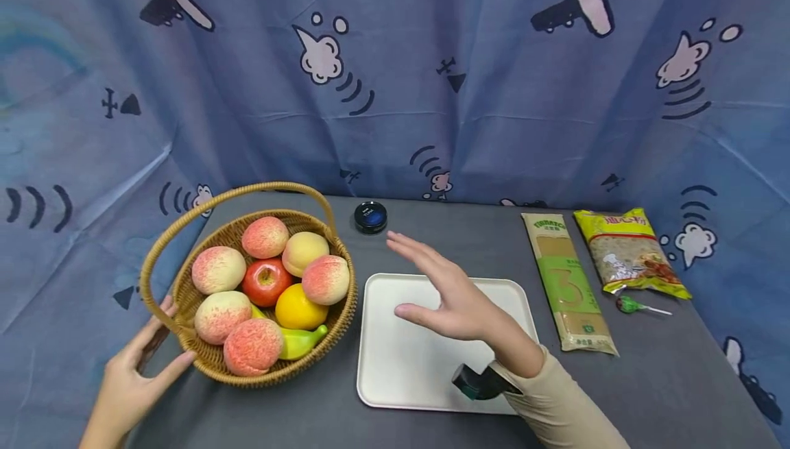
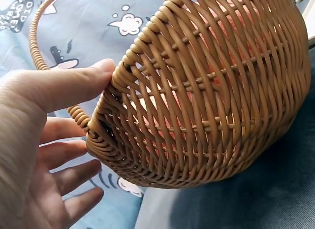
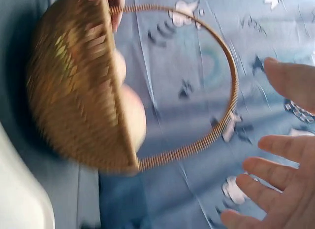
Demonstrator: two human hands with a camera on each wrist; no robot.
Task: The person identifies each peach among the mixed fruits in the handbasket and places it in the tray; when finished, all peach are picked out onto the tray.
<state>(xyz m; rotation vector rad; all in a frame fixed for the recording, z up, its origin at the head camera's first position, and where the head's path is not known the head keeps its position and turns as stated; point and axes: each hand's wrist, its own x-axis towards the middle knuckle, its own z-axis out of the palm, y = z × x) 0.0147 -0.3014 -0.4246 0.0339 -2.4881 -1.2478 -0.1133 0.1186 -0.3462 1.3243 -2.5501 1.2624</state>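
The left hand (image 1: 132, 373), fingers spread, touches the near-left rim of the wicker basket (image 1: 204, 353), thumb on the handle's base. The basket stands upright at the desk's (image 1: 648, 387) left, its handle arching near-left to far-right. The right hand (image 1: 447, 295) hovers spread over the white tray (image 1: 401, 367), fingers pointing left toward the basket.

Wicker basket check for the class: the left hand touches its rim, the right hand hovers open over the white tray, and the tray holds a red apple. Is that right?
Not quite. The white tray holds no fruit; the red apple lies in the wicker basket. The head view shows it. The left hand does touch the rim, and the right hand does hover open over the tray.
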